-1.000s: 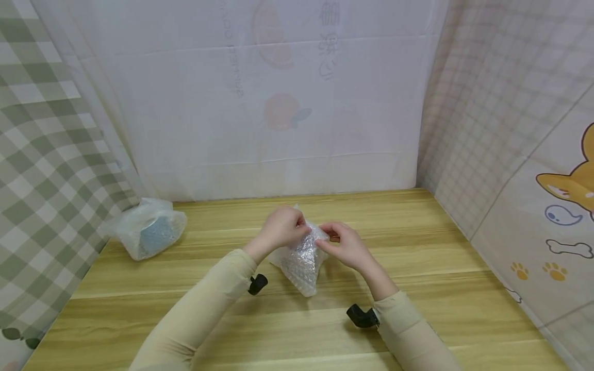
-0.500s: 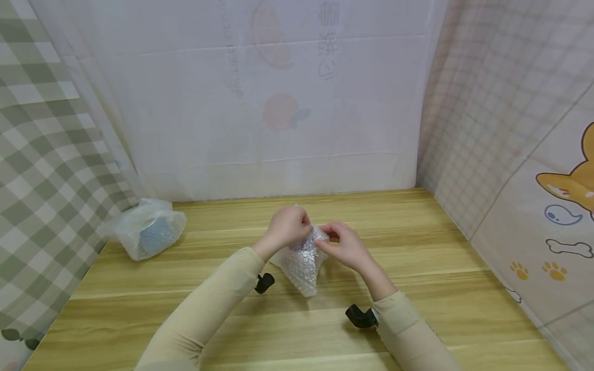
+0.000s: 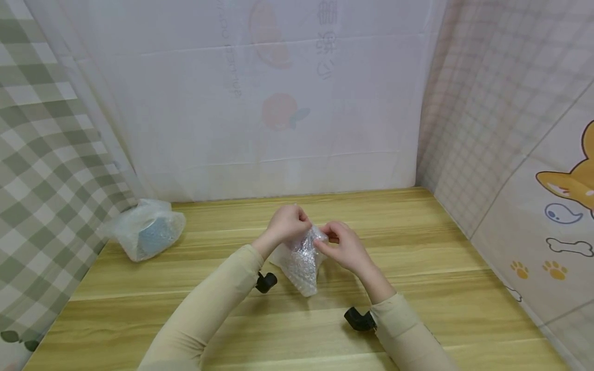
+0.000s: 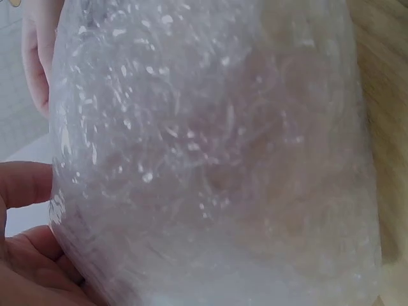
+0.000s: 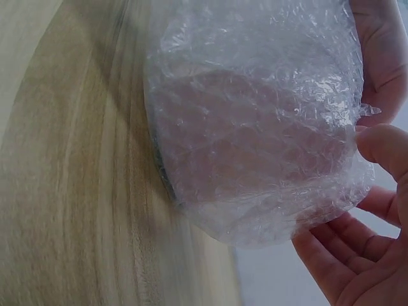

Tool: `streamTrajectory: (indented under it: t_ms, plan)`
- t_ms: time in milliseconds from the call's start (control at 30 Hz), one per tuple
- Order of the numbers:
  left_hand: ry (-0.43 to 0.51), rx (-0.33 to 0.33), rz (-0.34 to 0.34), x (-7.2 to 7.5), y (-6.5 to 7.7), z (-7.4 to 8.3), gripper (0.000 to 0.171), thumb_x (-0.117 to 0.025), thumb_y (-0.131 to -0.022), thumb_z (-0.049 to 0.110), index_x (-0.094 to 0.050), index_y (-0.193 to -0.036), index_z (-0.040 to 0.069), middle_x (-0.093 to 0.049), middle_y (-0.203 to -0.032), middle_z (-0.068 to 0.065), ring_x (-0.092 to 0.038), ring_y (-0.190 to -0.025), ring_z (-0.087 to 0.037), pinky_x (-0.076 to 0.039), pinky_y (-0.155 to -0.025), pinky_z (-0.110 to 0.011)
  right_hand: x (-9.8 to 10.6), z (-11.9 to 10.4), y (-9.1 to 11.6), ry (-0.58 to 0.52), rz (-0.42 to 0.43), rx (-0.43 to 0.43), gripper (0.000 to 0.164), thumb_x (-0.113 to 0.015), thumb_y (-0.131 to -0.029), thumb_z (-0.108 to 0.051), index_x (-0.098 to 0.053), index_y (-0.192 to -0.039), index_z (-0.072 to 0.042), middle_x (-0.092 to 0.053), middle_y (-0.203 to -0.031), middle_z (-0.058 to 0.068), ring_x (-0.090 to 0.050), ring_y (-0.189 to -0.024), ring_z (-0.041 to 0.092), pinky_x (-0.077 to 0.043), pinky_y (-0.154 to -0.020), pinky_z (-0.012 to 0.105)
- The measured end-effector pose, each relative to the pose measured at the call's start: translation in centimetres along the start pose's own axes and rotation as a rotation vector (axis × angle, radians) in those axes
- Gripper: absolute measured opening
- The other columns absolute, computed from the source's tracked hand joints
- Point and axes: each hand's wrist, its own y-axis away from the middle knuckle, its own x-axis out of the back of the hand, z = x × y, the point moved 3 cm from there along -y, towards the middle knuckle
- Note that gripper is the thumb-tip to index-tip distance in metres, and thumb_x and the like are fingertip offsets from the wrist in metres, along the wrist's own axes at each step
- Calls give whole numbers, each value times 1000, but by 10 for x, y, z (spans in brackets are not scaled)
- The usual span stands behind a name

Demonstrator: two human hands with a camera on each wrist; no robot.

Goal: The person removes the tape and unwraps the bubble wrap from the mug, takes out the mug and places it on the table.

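Observation:
A bubble wrap bundle [image 3: 301, 268] stands on the wooden table between my hands, its loose corner pointing toward me. Through the layers in the right wrist view, a pinkish shape [image 5: 245, 137] shows; its kind is blurred by the wrap. My left hand [image 3: 287, 225] pinches the top of the bubble wrap with bent fingers. On the right side, my right hand [image 3: 344, 246] pinches the wrap's edge between thumb and fingers. The left wrist view is mostly filled by the wrap [image 4: 210, 140], with left fingertips at its edge.
At the back left of the table [image 3: 195, 299] lies another bubble wrap bundle [image 3: 160, 232] with a light blue thing inside. A white cloth [image 3: 199, 118] hangs behind, a green checked cloth [image 3: 60, 170] at left and a printed cloth [image 3: 501, 154] at right.
My left hand and forearm have shifted slightly to the right along the top of the wrap. The right hand and the bundle have hardly moved.

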Motion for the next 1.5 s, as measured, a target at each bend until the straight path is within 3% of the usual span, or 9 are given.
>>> streamTrajectory:
  t_ms: [167,400,700,933,1233,1500]
  plan:
    - [77,51,-20,0,-1,0,41,-62,-84,7,-39,-52,16,-31,-49,7,-27,-44,-6,-23,-42,-20,1,-1,0,47,24,44,18,-77,-86,-9,-65,-98,-2,-61,-101,9,-62,-97,26,-55,-88,35]
    - [118,99,-18,-1,-3,2,40,-63,-85,6,-40,-53,16,-36,-51,6,-32,-47,-8,-26,-44,-20,2,-1,1,61,37,81,17,-77,-86,-9,-67,-98,-2,-62,-99,8,-62,-95,25,-55,-87,34]
    - [139,229,22,-6,-1,4,39,-64,-83,8,-41,-52,16,-40,-55,5,-37,-49,-10,-29,-44,-22,2,-3,2,140,54,140,17,-78,-85,-10,-69,-97,-3,-64,-99,8,-62,-94,24,-56,-84,35]
    - [194,268,47,-8,-1,2,35,-68,-85,10,-49,-56,14,-57,-77,-1,-47,-63,-14,-36,-49,-23,2,-4,2,164,57,140,17,-78,-85,-11,-69,-97,-4,-64,-101,8,-62,-94,23,-56,-84,34]
    - [249,271,52,-11,-1,1,31,-70,-84,9,-53,-59,12,-61,-81,-3,-51,-71,-17,-41,-55,-24,2,-4,3,147,70,121,17,-79,-84,-10,-66,-94,-4,-63,-97,7,-60,-90,21,-56,-83,33]
    - [291,287,55,-12,-1,-2,11,-71,-83,8,-67,-74,4,-65,-86,-6,-56,-77,-19,-46,-59,-25,2,-6,3,155,67,114,16,-79,-84,-11,-68,-93,-6,-63,-96,5,-61,-90,20,-57,-83,32]
